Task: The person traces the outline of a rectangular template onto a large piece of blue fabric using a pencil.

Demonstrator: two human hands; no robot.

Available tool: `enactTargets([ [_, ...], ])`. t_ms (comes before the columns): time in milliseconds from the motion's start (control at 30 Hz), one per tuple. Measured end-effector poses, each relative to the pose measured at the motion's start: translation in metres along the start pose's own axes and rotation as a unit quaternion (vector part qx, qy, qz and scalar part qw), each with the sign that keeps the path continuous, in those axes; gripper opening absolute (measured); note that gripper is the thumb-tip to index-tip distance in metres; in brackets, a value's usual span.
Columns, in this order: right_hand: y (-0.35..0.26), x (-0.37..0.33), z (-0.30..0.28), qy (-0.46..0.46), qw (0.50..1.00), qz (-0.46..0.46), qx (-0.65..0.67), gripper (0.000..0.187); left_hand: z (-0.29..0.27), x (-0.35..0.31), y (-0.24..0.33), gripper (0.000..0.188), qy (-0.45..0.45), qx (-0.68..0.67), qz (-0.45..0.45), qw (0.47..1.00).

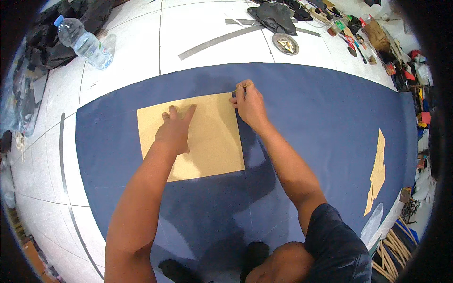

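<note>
Tan card (214,146): lies flat on the blue fabric (325,108), left of centre and toward the far edge.
Left hand (173,134): I see it spread wide on the card, gripping nothing.
Right hand (249,104): narrow, pinching a thin stick (242,88) by the card's far right corner; from my remote view I cannot tell whether its tip touches.
Laid out: card in place, with faint pale lines (249,207) on the fabric nearer me.
Remaining: I judge the stick's work along the card's edge unfinished; no complete outline shows.
</note>
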State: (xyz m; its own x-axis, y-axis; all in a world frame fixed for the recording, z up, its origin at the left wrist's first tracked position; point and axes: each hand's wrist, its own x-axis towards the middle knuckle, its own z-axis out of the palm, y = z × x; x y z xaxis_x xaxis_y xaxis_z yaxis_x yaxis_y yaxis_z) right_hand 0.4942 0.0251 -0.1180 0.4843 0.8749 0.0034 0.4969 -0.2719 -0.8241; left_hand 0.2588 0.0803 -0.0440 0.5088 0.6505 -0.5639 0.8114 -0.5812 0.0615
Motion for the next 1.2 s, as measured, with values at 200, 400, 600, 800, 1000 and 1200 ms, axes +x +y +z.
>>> enactTargets([
  [200,-0.004,-0.002,-0.002,0.018,1.000,-0.009,0.017,0.023,-0.014,0.006,0.021,0.131,-0.061,0.062,-0.022,0.996],
  [400,-0.017,-0.006,0.003,0.046,0.998,-0.030,-0.035,0.018,0.019,0.023,0.015,0.108,0.068,0.114,0.143,0.981],
  [600,-0.018,-0.012,-0.006,0.016,0.989,-0.091,-0.114,0.017,-0.007,0.015,0.060,0.111,0.021,-0.007,0.084,0.996],
  [800,-0.023,-0.031,-0.018,-0.057,0.944,-0.191,-0.262,0.020,-0.004,0.021,0.064,0.113,0.017,0.052,0.082,0.995],
  [1000,-0.017,-0.085,-0.036,-0.122,0.928,-0.221,-0.272,0.019,-0.005,0.023,0.066,0.114,0.026,0.063,0.075,0.995],
  [1200,-0.001,-0.174,-0.062,-0.199,0.930,-0.227,-0.211,0.022,-0.007,0.025,0.069,0.122,0.010,0.049,0.078,0.996],
])
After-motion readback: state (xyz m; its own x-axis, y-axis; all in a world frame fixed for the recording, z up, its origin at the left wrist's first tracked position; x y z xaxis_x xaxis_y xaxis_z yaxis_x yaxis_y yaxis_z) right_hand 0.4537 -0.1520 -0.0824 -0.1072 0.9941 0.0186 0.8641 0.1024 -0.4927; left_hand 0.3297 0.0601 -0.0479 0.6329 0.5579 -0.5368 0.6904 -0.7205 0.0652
